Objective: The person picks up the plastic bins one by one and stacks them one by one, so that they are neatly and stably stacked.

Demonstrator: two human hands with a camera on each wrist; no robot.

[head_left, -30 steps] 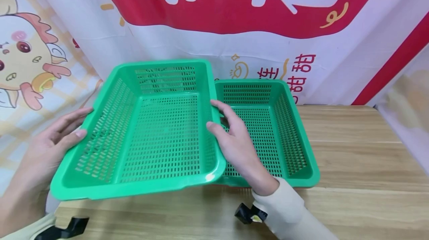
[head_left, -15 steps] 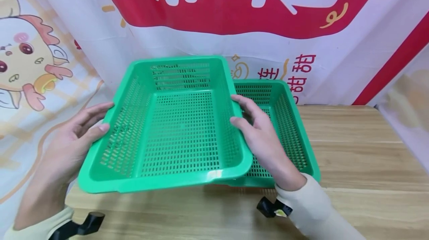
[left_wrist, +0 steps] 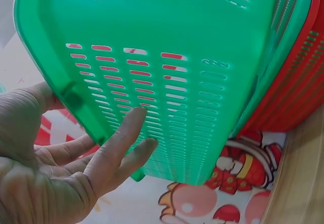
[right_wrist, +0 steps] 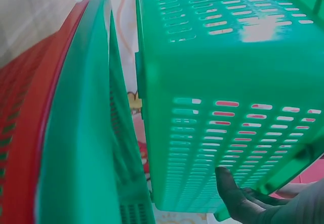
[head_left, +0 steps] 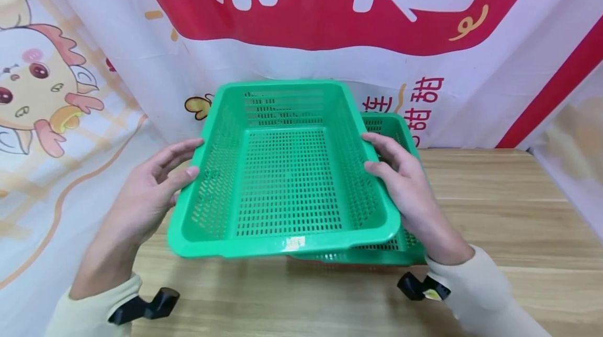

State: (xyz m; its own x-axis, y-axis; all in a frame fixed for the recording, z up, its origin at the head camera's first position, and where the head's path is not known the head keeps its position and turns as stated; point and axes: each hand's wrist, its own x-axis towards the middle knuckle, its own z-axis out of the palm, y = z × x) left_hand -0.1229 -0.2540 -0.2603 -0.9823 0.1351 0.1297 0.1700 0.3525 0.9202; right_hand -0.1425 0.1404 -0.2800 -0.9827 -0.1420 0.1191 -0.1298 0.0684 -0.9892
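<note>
Both hands hold a green perforated plastic basket (head_left: 288, 185) in the air, its inside facing me and its near rim tilted. My left hand (head_left: 146, 190) grips the left rim, thumb on top; in the left wrist view, fingers of that left hand (left_wrist: 66, 178) lie against the outer wall. On the opposite rim is my right hand (head_left: 407, 185), its fingers partly hidden beneath; the right wrist view shows a finger of the right hand (right_wrist: 250, 206) touching the outside wall. Nothing lies in the held basket. Behind and below it stands a second green basket (head_left: 367, 257), partly covered.
A red basket (right_wrist: 30, 102) sits around the second green one, its rim just under the green rim. Both stand on a wooden table (head_left: 499, 211). A printed cloth (head_left: 301, 59) hangs behind the table, and a patterned cloth (head_left: 94, 185) is at the left.
The held green basket and both hands have moved steadily right, so it now covers more of the second basket. The lower baskets have stayed put.
</note>
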